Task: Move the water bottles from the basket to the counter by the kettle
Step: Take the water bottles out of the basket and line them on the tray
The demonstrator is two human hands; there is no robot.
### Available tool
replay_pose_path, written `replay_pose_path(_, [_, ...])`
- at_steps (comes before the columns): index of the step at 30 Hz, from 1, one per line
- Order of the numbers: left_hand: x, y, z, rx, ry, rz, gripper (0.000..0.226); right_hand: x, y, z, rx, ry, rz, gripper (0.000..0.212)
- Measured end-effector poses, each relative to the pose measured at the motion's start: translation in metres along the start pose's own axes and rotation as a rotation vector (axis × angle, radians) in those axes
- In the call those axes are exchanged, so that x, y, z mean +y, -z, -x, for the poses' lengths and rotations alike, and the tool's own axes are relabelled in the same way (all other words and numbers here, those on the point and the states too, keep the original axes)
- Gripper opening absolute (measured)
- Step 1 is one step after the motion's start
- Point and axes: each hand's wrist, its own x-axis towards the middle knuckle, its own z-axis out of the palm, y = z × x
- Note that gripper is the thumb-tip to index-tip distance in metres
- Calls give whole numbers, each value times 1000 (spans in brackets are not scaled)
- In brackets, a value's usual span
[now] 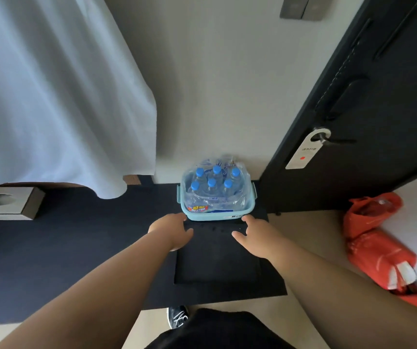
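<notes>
A light blue plastic basket [251, 206] stands on a dark counter [81, 248] against the wall. Inside it sits a shrink-wrapped pack of several clear water bottles [215, 192] with blue caps. My left hand [170, 229] reaches toward the basket's front left corner, fingers relaxed, just short of or touching the rim. Near the front right corner my right hand [254, 234] is spread, its fingertips at the rim. Neither hand holds anything. No kettle is in view.
A white cloth [51, 96] hangs over the counter's left part, above a grey tissue box [8, 204]. A dark door [353, 122] with a hanging tag [308, 149] stands at the right. Orange bags [378, 243] lie on the floor at the right. My shoe [177, 317] is below.
</notes>
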Motion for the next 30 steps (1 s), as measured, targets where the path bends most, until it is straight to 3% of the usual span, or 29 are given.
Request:
replay_pose_path(14, [-6,26,-67,-78,7,87,48,-20,2,-55,-99,-30,-48,71])
replay_pose_path(23, [15,44,-100,57,108,207,56,-8,40,-110,-67,49,-22,67])
replay_pose_path(30, [27,45,-131,65,138,184,43,-16,58,-151,-8,80,1,62])
